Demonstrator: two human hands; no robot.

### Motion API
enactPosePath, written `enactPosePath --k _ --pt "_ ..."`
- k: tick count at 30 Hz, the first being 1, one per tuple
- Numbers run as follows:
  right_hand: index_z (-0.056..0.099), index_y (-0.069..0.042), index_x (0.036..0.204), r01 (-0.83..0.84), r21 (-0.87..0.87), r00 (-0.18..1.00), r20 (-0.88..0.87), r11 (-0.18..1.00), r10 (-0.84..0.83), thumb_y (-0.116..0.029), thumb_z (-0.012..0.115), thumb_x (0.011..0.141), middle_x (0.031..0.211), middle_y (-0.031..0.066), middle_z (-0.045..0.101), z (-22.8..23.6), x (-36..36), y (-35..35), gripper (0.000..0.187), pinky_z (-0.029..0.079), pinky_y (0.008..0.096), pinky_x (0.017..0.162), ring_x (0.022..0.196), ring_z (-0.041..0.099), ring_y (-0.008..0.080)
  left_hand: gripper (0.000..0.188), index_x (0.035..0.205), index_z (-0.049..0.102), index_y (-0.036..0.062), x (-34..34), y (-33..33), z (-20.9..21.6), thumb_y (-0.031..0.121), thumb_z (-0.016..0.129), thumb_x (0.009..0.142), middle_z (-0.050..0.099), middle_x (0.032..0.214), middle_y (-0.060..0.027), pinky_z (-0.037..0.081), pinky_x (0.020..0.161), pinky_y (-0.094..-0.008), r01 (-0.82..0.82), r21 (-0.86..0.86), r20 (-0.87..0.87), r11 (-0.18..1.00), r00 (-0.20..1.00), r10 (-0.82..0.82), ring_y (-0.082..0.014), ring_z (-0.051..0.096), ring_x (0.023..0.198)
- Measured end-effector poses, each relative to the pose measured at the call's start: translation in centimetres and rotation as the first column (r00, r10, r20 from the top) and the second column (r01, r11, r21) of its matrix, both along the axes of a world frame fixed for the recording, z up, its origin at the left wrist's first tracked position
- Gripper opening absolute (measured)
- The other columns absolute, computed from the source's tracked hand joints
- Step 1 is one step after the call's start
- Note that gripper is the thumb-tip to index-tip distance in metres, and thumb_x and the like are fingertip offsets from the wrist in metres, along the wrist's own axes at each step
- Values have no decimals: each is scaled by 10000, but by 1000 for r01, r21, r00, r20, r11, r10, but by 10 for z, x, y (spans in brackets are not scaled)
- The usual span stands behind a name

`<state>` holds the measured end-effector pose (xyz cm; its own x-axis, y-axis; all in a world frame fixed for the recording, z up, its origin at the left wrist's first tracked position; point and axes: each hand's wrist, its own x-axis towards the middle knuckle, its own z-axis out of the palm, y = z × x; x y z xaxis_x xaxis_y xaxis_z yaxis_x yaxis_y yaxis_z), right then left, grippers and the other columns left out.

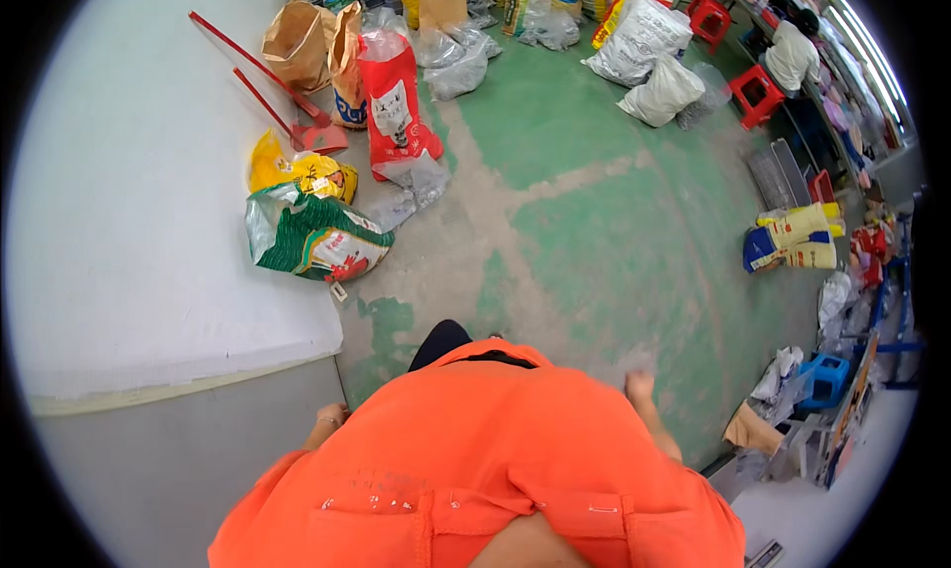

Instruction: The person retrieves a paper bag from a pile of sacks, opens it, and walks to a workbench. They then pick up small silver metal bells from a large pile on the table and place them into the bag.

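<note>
Green floor [594,241] carrying many sacks

The floor is green, with worn greyish areas; on its left side are a green sack [322,236], a yellow sack [322,177], a red sack [394,112] and a red dustpan [323,139]; farther away are a brown paper bag [297,48] and white sacks [662,93]; on the right are a red stool [756,88] and a cream-and-blue sack [797,239].

Bright light, glare at upper-right tube lights [868,45], strong edge distortion.

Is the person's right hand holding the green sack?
No, the green sack lies on the floor, well apart from the right hand.
</note>
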<state>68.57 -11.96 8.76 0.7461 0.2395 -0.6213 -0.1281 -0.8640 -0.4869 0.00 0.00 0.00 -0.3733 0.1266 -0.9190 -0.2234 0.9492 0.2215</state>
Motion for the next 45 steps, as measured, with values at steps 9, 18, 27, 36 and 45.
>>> enactPosePath --k 9,18,27,36,45 --pt "569 31 930 -376 439 924 112 816 365 -74 554 834 669 59 581 55 49 276 144 440 254 542 590 551 123 127 863 552 64 106 246 35 181 502 865 570 662 -32 399 418 -273 -40 143 12 989 999 39 -141 513 488" --pt "578 -5 837 -347 -60 930 -153 936 334 -111 540 803 660 53 592 52 56 320 117 427 263 510 566 536 126 106 832 595 73 231 526 126 179 587 823 478 567 16 329 391 -260 485 416 -15 770 850 -527 -85 393 432" --pt "566 -1 772 -293 -152 950 -156 944 270 -92 525 778 652 60 586 22 185 471 100 417 261 488 551 526 123 319 592 520 66 308 594 50 277 602 817 517 546 -57 360 360 -291 161 257 3 953 986 -168 -155 457 397" --pt "561 -33 823 -357 627 933 275 692 232 -126 563 848 666 -1 526 117 362 845 96 360 217 498 577 462 71 44 758 597 60 385 746 145 92 609 786 545 624 4 391 458 -236 322 627 -358 710 928 -105 -88 482 509" --pt "566 41 924 -985 115 167 849 -132 -502 10 532 851 902 127 593 445 232 1044 86 455 304 784 825 565 195 93 860 567 19 416 947 473 -50 550 801 564 830 -65 432 750 -270 660 633 -411 -406 730 546 -135 500 775"
